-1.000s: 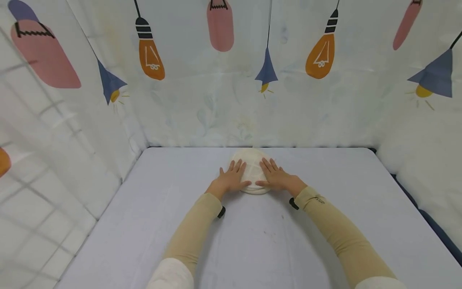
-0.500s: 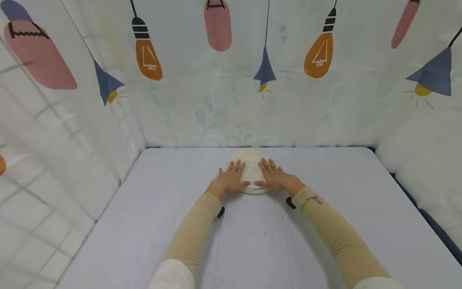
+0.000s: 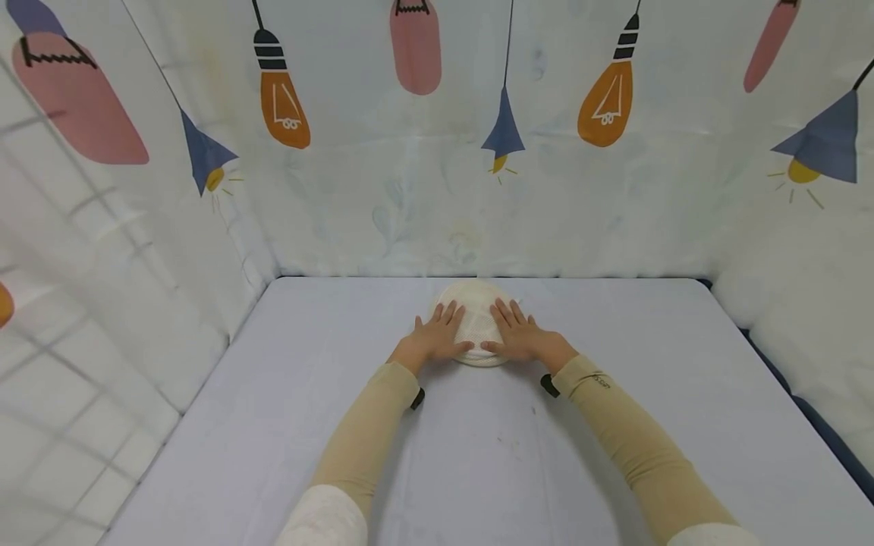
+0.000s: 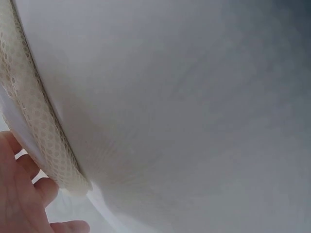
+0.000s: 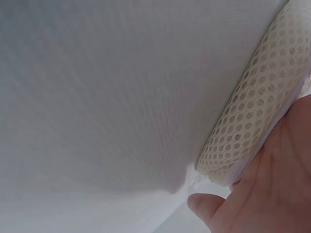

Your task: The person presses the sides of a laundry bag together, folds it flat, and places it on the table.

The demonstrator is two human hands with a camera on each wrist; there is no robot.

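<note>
A round, low cream mesh bag lies at the back middle of the white-covered table. My left hand rests on its left side with fingers spread and fairly straight. On the opposite side, my right hand lies the same way, the two thumbs pointing toward each other near the front rim. Up close in the left wrist view, the honeycomb-mesh side rises off the cloth beside the left fingers. The right wrist view shows the mesh side wall and a pale band along it, against the right palm.
The white tabletop has a few faint specks near its middle. A pale curtain printed with lamps and bulbs hangs along the back edge, with similar sheets at both sides. Dark straps sit at both wrists, below beige sleeves.
Both hands stay in place on the mesh bag. Only the head view shifts very slightly.
</note>
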